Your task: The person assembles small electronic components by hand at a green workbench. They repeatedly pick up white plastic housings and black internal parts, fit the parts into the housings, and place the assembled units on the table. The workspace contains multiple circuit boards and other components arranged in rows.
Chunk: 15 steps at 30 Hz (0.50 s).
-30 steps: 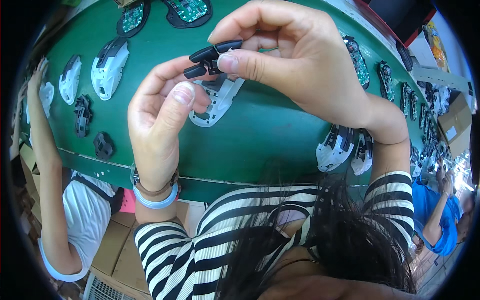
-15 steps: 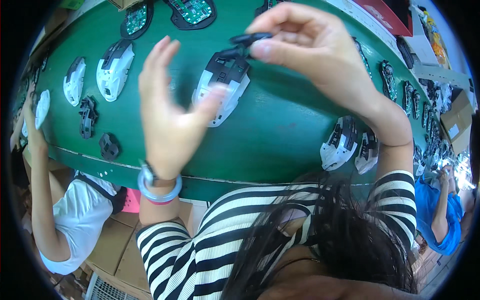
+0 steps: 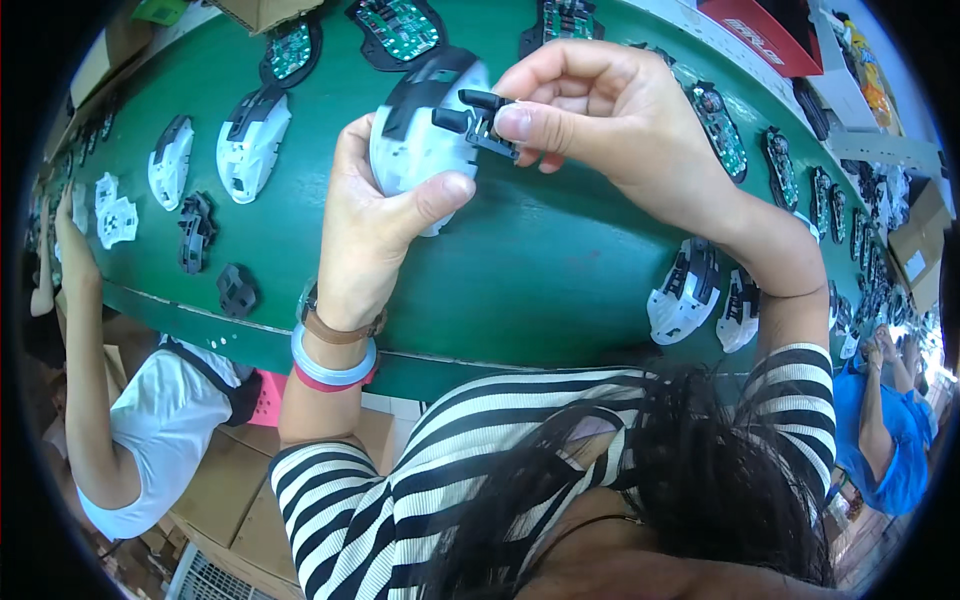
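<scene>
My left hand [image 3: 385,215] is wrapped round a white and black mouse shell [image 3: 425,135], thumb along its near side, and lifts it tilted off the table. A small black plastic button piece [image 3: 487,122] with two prongs is pinched between the thumb and fingers of my right hand [image 3: 590,115]. That piece is up against the right edge of the shell; whether it is seated there I cannot tell. The shell is slightly blurred.
On the green table [image 3: 560,290], further white shells [image 3: 255,145] and black plastic parts [image 3: 195,232] lie left. Two assembled shells [image 3: 685,290] lie right. Green circuit boards in black bases [image 3: 400,30] line the far side. A co-worker's arm [image 3: 88,350] reaches in at left.
My left hand has closed round the shell and raised and turned it off the table. My right hand has moved slightly down with the black piece. The table parts appear shifted slightly right.
</scene>
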Available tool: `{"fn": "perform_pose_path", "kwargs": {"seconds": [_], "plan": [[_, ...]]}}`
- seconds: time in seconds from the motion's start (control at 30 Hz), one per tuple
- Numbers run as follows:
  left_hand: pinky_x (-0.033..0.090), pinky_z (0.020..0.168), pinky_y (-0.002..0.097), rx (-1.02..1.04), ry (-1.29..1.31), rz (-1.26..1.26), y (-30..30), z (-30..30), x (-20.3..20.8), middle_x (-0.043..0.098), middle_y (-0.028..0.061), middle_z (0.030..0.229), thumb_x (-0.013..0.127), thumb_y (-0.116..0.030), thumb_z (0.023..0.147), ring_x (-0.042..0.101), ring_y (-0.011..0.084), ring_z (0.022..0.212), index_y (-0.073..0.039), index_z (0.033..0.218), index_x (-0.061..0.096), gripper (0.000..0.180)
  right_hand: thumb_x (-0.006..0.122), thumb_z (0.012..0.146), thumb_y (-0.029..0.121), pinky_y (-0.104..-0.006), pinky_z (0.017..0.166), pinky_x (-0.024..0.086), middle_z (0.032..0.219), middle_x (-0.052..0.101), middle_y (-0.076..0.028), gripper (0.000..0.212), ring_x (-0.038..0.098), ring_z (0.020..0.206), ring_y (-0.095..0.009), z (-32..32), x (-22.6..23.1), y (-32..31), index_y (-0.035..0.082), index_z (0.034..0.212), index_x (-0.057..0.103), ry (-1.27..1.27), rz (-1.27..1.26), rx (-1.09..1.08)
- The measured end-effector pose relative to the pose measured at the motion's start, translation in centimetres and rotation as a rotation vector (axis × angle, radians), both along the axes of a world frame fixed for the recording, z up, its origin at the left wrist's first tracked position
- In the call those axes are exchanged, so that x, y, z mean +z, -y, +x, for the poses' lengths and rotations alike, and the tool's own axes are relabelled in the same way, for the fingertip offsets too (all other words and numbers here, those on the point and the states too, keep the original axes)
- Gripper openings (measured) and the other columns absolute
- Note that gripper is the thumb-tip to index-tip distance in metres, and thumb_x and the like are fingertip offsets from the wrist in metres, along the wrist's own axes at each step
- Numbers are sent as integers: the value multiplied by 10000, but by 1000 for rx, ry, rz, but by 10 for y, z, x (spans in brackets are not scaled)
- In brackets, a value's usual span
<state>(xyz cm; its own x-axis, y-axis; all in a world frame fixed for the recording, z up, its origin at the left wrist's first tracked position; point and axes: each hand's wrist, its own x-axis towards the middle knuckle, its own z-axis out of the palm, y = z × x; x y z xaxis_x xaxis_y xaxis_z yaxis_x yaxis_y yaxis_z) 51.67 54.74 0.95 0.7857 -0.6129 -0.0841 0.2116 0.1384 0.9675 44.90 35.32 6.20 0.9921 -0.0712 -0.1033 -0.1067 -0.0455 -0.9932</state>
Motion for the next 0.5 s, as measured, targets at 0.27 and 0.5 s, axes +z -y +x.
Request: {"fn": "perform_pose_path", "kwargs": {"seconds": [0.27,0.5], "plan": [[474,969,399,-312,-522,-429,-18,20,-10,594,147,1223,516,-237,981,584,236,1126,19,1268,489,386,727,841,119,-195,662,506,806,658,-29,201,603,707,-58,15,-9,-7,-34,947,651,75,55,-73],[490,934,343,-8,-453,-410,-9,9,-8,632,94,1139,507,-263,994,610,196,1054,-16,1163,560,304,724,843,100,-180,668,470,877,653,-10,188,588,786,-50,15,-3,-18,-2,986,658,244,-249,-25]]}}
